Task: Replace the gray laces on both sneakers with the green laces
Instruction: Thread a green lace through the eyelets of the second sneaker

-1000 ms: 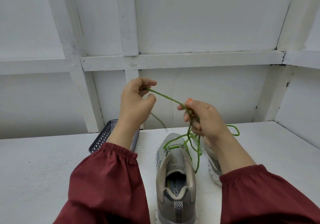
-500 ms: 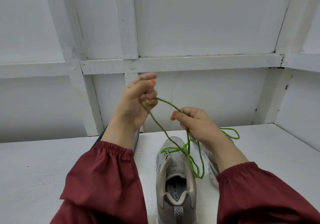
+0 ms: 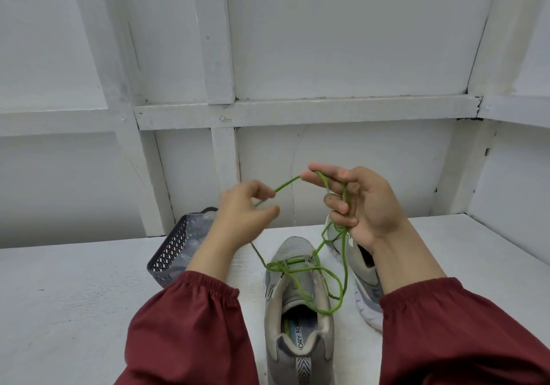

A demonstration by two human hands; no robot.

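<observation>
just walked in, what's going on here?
A person in red sleeves is lacing the near gray sneaker with a green lace. The left hand pinches one strand, and the right hand has the lace looped round its curled fingers, both raised above the shoe. Slack loops lie over the shoe's opening, and no finished bow shows. The second sneaker sits behind the right wrist, lacing mostly hidden. A dark mesh basket stands on the white table.

A bare white-painted wooden booth: framed panel walls point(image 3: 342, 42) around a white tabletop point(image 3: 74, 295).
</observation>
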